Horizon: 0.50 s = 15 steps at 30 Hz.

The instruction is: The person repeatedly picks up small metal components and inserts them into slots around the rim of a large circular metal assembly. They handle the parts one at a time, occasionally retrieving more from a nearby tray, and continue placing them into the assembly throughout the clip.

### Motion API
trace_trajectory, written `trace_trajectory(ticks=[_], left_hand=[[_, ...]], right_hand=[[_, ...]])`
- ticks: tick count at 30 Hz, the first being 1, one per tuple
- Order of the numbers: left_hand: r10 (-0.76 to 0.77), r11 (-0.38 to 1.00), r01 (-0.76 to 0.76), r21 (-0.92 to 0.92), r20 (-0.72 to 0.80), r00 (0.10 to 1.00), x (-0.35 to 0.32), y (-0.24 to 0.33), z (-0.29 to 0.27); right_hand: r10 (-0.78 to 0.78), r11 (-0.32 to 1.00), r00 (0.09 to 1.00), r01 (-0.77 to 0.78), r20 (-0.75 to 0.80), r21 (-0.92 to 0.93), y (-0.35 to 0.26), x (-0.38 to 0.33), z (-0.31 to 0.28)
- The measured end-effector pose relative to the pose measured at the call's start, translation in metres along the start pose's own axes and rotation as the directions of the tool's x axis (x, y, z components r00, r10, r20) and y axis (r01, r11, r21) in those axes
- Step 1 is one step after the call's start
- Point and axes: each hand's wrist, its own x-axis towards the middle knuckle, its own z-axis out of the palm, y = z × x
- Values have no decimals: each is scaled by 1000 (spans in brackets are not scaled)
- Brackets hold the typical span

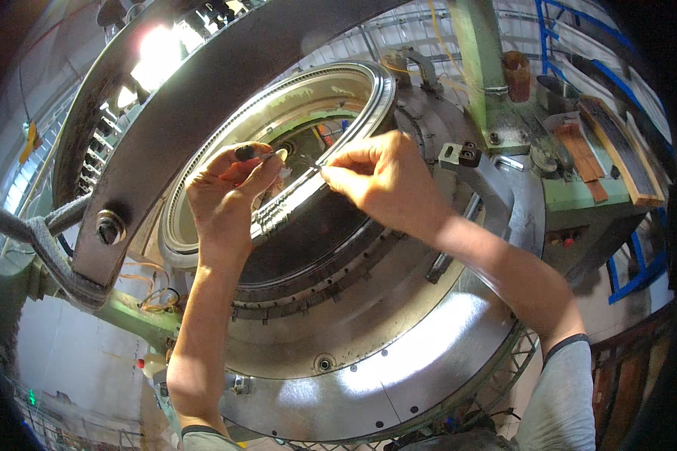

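A thin dark needle (311, 161) shows as a fine sliver between both hands, just above the slotted needle cylinder (293, 218) of a large circular knitting machine (399, 331). The right hand (384, 180) pinches its end between thumb and forefinger; the left hand (229, 188), fingers curled together, grips near the other end. The needle's tips are too small to make out.

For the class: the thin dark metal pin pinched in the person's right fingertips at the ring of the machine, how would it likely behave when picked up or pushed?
The thin pin looks like metal, so probably stiff, yet slender enough to bend if forced. It seems very light: the right hand manages it with fingertips alone. Being so fine, it would likely slip easily from a loose grip.
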Motion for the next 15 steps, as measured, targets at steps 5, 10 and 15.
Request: trace_trajectory(ticks=[5,10,15], left_hand=[[119,952,-126,279,42,992,-5,-13,-1],[192,929,-224,295,134,972,-12,-17,8],[204,895,-245,373,146,968,-14,-16,12]], right_hand=[[-279,909,959,280,48,-308,15,-19,15],[-344,861,937,342,62,-376,19,-22,19],[-320,853,945,321,72,-411,15,-22,18]])
